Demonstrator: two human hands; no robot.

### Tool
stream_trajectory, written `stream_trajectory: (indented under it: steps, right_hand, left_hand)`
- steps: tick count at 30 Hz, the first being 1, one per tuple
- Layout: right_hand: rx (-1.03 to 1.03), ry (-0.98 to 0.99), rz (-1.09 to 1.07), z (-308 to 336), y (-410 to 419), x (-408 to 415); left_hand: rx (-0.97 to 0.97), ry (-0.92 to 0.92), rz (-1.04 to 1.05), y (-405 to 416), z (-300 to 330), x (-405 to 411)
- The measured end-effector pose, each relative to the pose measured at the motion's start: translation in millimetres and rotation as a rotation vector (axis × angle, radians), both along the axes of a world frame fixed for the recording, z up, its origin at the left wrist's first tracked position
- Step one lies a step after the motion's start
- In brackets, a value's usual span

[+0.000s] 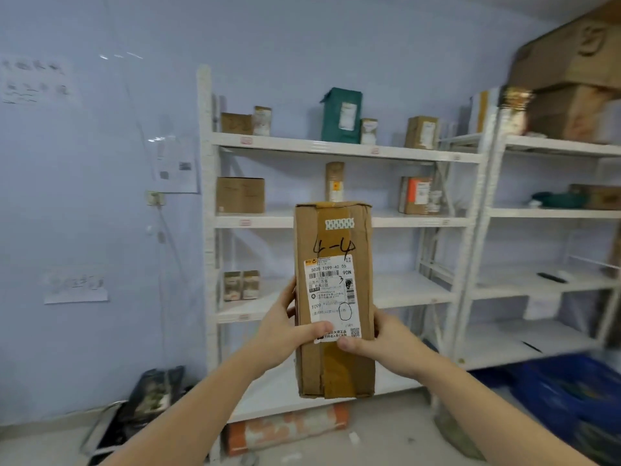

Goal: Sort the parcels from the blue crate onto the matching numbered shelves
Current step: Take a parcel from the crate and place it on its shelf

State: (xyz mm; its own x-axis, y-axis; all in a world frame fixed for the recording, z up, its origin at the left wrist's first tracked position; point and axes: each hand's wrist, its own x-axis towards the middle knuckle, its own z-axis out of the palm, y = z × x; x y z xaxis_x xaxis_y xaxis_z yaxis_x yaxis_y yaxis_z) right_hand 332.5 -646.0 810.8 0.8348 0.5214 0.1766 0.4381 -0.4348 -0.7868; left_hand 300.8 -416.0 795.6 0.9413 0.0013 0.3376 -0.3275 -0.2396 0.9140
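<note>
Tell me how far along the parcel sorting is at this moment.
Partly done, it seems: several parcels, such as the green box, already stand on the white shelves. In hand: both hands, left hand and right hand, hold up a cardboard parcel marked "4-4", not yet shelved. The blue crate is blurred, so what remains is unclear.

Two bare forearms, no sleeves in view, left hand point(289, 326) and right hand point(376, 339) ungloved, short plain fingernails, wrists without watch, band or ring
</note>
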Motion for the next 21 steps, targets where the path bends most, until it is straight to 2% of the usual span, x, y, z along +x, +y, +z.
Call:
stream_trajectory:
  steps: [7,12,17,21]
  right_hand:
    - [0.046,-0.052,-0.158,-32,-92,45]
    - [0.111,-0.042,-0.216,-62,-118,98]
    - [0.051,0.022,-0.276,-78,-139,174]
    - [0.003,0.011,-0.296,-75,-152,237]
  left_hand:
    - [0.000,0.062,-0.206,-89,-27,77]
    - [0.045,0.099,-0.245,-121,-53,143]
    - [0.130,0.129,-0.257,-140,-75,226]
    - [0.168,0.130,-0.277,-156,-69,290]
